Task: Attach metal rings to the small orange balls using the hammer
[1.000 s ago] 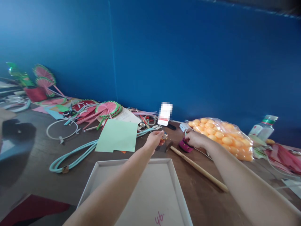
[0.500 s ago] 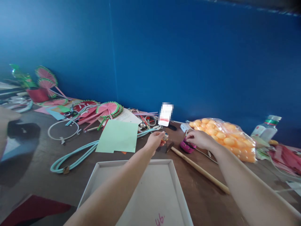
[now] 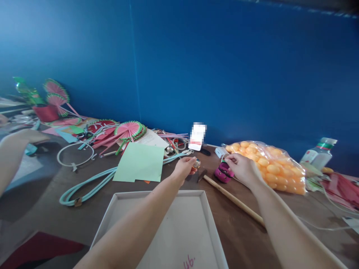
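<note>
My left hand [image 3: 184, 168] reaches over the far edge of a white tray [image 3: 112, 218] and pinches a small shiny bell-like bit [image 3: 197, 163] between its fingertips. My right hand [image 3: 243, 168] is closed on a small magenta object [image 3: 222, 173], lifted just off the brown table. A hammer with a long wooden handle [image 3: 234, 200] lies between the two hands, its dark head near my left fingers. Just behind my right hand sits a clear bag of orange balls [image 3: 270, 164].
A pale green paper sheet [image 3: 140, 162], a teal cord [image 3: 86, 183], a white ring [image 3: 74, 155] and pink-green paper fans [image 3: 127, 130] litter the left. A white card [image 3: 197, 136] leans on the blue wall. A bottle [image 3: 318, 155] stands far right. Another person's arm [image 3: 12, 153] enters at left.
My right hand has lifted and turned with the magenta object, pulling slightly toward me. The other person's arm at the left edge has moved into view. My left hand stays put.
</note>
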`<act>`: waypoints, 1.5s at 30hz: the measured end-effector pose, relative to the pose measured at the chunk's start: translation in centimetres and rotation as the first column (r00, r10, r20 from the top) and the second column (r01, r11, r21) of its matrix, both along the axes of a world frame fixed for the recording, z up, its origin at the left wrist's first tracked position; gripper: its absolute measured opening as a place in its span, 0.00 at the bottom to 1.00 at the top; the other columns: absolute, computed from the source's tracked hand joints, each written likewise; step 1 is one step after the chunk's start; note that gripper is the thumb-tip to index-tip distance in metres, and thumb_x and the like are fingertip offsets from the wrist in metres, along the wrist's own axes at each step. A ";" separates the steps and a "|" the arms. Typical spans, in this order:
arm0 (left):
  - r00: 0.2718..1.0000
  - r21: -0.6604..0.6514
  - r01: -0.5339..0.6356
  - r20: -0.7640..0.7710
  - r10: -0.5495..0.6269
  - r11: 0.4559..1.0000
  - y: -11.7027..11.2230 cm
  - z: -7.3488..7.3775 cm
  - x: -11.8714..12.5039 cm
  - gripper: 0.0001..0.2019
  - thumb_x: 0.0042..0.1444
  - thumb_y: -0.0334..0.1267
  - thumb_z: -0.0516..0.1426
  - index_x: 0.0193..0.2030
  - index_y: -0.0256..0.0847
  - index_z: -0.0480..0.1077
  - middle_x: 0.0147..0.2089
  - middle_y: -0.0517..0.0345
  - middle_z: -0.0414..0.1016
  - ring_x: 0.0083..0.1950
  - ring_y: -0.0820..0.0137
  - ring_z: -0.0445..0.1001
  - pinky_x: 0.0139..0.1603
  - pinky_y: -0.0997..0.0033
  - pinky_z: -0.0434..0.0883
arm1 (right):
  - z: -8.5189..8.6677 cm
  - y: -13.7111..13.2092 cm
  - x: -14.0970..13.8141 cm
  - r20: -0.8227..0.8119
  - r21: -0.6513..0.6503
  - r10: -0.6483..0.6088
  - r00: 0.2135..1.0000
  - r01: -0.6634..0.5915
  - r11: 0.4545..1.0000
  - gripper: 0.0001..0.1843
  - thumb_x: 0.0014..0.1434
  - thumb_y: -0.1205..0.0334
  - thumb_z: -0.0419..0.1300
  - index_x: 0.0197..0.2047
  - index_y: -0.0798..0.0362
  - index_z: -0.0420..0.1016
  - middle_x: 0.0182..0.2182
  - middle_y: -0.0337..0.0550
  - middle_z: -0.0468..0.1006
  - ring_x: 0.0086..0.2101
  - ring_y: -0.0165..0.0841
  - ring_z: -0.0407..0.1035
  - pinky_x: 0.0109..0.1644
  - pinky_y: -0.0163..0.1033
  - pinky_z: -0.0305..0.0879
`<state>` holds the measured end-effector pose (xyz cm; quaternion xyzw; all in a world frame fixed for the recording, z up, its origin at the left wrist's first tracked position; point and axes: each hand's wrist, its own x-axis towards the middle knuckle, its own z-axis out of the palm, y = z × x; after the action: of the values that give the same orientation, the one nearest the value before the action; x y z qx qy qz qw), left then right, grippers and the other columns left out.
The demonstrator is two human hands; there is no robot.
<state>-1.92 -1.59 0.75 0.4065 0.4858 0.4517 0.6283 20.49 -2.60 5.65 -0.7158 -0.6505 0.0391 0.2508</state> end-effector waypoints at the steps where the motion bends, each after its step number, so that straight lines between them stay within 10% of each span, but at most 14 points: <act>1: 1.000 0.001 0.002 -0.001 -0.002 1.000 0.0 0.0 0.0 0.14 0.54 0.47 0.57 0.35 0.35 0.70 0.33 0.52 0.73 0.27 0.77 0.70 0.27 0.78 0.67 | 0.1 -0.3 -0.5 -0.092 0.048 0.011 0.996 -0.007 0.999 0.12 0.54 0.51 0.57 0.36 0.47 0.76 0.30 0.40 0.80 0.26 0.33 0.72 0.31 0.36 0.64; 12: 1.000 0.030 0.007 -0.003 -0.007 1.000 0.0 -0.6 0.0 0.15 0.52 0.48 0.57 0.34 0.35 0.71 0.33 0.52 0.74 0.26 0.76 0.71 0.26 0.78 0.67 | -3.9 -3.8 -7.4 -0.621 0.243 0.234 0.748 -0.100 0.965 0.18 0.53 0.47 0.60 0.40 0.52 0.72 0.33 0.45 0.78 0.25 0.32 0.70 0.27 0.37 0.67; 18: 1.000 0.014 -0.014 0.007 0.013 1.000 0.0 -0.3 0.2 0.15 0.51 0.47 0.59 0.35 0.35 0.72 0.32 0.53 0.75 0.27 0.75 0.71 0.27 0.77 0.67 | -6.1 -3.8 -6.2 -0.505 0.258 0.245 0.828 -0.127 0.958 0.17 0.60 0.50 0.53 0.44 0.51 0.74 0.38 0.47 0.78 0.35 0.36 0.72 0.39 0.42 0.69; 24: 1.000 -0.006 -0.012 -0.004 0.012 1.000 -0.2 -0.1 0.2 0.13 0.51 0.46 0.59 0.34 0.35 0.72 0.31 0.54 0.74 0.26 0.75 0.71 0.26 0.76 0.67 | -5.9 -4.1 -6.3 -0.488 0.303 0.287 0.824 -0.149 0.941 0.14 0.59 0.52 0.55 0.41 0.51 0.77 0.38 0.45 0.78 0.38 0.36 0.71 0.45 0.42 0.67; 35: 0.991 -0.099 0.036 0.132 -0.023 0.994 -0.5 0.4 0.0 0.12 0.54 0.42 0.58 0.36 0.34 0.72 0.33 0.51 0.75 0.26 0.75 0.72 0.27 0.75 0.68 | -6.3 -4.1 -6.8 -0.777 0.173 0.220 0.590 -0.136 0.975 0.17 0.51 0.48 0.62 0.39 0.52 0.74 0.28 0.41 0.76 0.26 0.31 0.67 0.24 0.34 0.63; 45: 0.961 -0.148 0.156 0.253 -0.115 0.977 -0.6 0.5 -0.2 0.12 0.57 0.42 0.56 0.36 0.33 0.72 0.32 0.51 0.75 0.27 0.76 0.71 0.27 0.77 0.71 | -6.5 -4.2 -7.4 -0.877 0.144 0.213 0.430 -0.188 0.972 0.17 0.48 0.49 0.66 0.36 0.52 0.74 0.25 0.39 0.74 0.26 0.29 0.66 0.24 0.32 0.62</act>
<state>-2.10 -2.21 1.27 0.3269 0.4122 0.4115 0.7442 13.07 -6.82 -0.84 -0.5049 -0.5048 0.4273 0.5547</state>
